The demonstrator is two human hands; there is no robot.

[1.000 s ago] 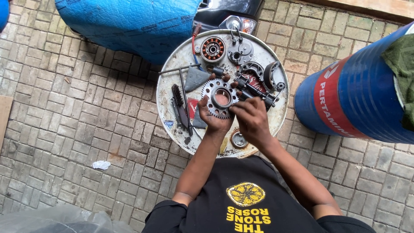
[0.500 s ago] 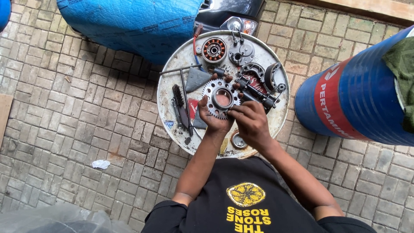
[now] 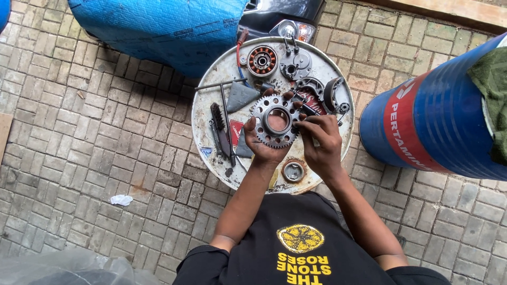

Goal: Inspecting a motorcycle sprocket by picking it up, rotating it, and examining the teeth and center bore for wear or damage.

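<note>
My left hand (image 3: 262,145) holds a large toothed metal gear ring (image 3: 260,117) from below, its face turned up toward me. My right hand (image 3: 323,141) is next to it, fingertips pinched together at the gear's right rim; whether they hold a small part I cannot tell. Both hands hover over a round white drum top (image 3: 211,100) strewn with engine parts: a copper-wound stator (image 3: 262,60), a grey cover plate (image 3: 296,64), dark housings (image 3: 330,95), a wire brush (image 3: 217,124), a T-handle wrench (image 3: 224,108) and a small round cap (image 3: 293,171).
A blue barrel with a red band (image 3: 433,126) lies at the right, with a green cloth (image 3: 494,89) on it. A blue tarp (image 3: 158,26) and a vehicle headlight (image 3: 288,27) are beyond the drum. Brick paving (image 3: 95,132) surrounds it, with a white scrap (image 3: 121,200) and clear plastic (image 3: 63,269).
The gear has shifted slightly right and toward me in my left hand. My right hand's fingers have moved up to its right rim.
</note>
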